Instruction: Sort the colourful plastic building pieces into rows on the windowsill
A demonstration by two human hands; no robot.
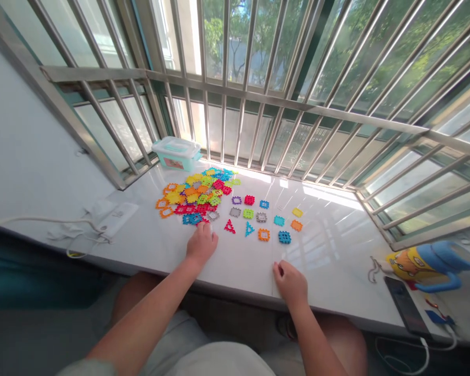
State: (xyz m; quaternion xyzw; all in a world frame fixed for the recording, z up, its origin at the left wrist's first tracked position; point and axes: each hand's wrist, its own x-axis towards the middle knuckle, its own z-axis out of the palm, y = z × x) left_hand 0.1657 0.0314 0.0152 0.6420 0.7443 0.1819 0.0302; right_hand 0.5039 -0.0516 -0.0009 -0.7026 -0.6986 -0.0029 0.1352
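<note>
"While the right hand [291, 284] curls closed by the front edge of the counter [332, 266], what room is there?"

"An open stretch, nearly to the mug [434, 261] at the right end."

"Containers?"

"One lidded box [176, 155], back left corner, contents unclear."

"And the tiles [279, 221]?"

"Bright, toothed; many in a heap [192, 196] left of centre, others spread rightward. The left hand [202, 243] is at the heap's front, grip hidden."
</note>
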